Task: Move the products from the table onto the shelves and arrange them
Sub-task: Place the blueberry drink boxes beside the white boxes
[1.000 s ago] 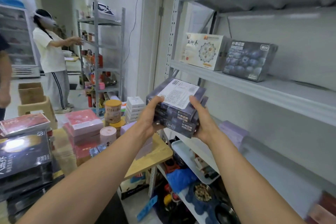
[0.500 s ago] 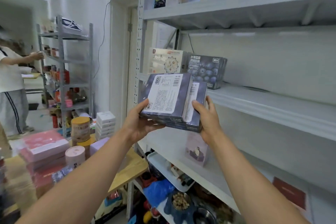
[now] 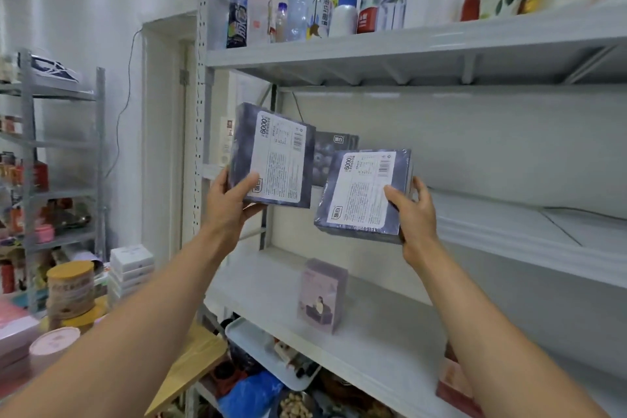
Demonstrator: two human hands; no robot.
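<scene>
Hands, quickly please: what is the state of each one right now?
Left hand: closed, holding the left dark box.
Right hand: closed, holding the right dark box.

bright, soft, edges warped, blurred

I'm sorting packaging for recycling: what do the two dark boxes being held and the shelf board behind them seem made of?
The left box and the right box: likely printed cardboard under glossy clear film; the edges glint and wrinkle. The shelf board: probably painted sheet metal, matte pale grey, with a folded front lip.
</scene>
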